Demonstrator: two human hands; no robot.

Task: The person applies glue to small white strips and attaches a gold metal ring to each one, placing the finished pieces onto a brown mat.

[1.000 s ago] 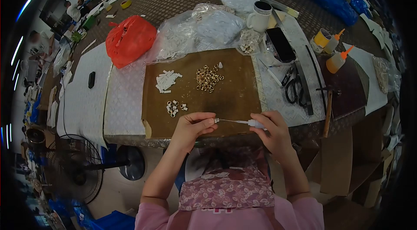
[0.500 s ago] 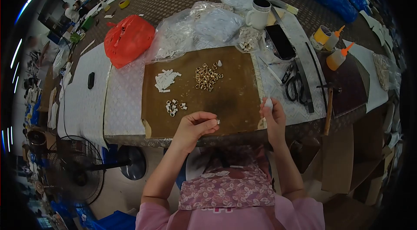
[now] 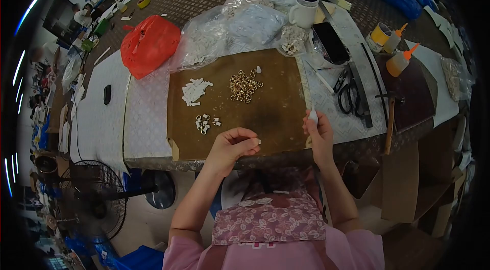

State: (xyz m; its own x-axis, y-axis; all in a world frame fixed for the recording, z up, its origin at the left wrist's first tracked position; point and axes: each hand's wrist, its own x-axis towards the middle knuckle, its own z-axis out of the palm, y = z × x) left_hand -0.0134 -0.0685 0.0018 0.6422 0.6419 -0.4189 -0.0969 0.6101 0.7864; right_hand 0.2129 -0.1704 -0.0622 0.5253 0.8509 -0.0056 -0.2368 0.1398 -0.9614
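Note:
Over the front part of a brown mat, my left hand pinches a small white piece between thumb and fingertips. At the mat's right edge my right hand grips a small white bottle with its narrow tip up. On the mat lie a heap of gold rings, a pile of white strips and a small group of gold rings with white pieces. A white drop-shaped piece rests beside the gold heap.
Behind the mat are a red bag, clear plastic bags and a white mug. To the right lie a phone, scissors, a hammer and orange-tipped bottles. A fan stands lower left.
The white bottle in my right hand now shows its narrow tip pointing up. My left hand has shifted very slightly, still holding the small piece. The whole view has moved a little.

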